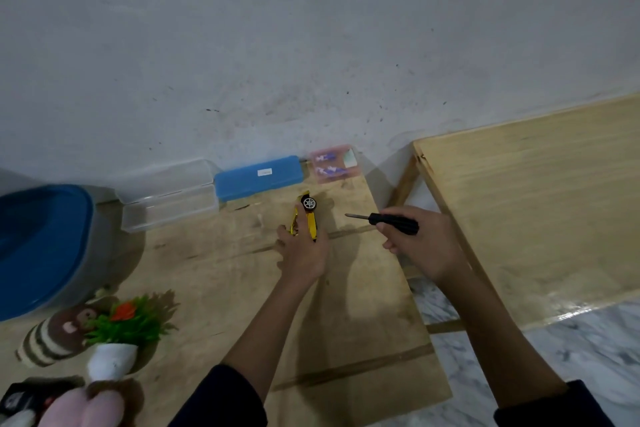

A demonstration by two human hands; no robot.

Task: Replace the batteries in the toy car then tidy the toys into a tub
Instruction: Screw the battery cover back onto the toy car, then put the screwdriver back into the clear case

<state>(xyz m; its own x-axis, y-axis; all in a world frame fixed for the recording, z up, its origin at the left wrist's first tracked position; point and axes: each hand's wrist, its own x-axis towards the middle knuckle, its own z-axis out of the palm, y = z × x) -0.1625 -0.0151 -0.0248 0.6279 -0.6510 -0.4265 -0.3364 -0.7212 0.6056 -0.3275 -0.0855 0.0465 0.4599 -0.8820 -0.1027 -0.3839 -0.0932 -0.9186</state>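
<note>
Tub left of toy car

The left hand wraps the yellow toy car, so most of its body is covered, only one wheel and some trim peek out. Left of the car, the blue-lidded tub gets chopped by the frame edge. Label on the blue case behind the car is too tiny to read.
</note>
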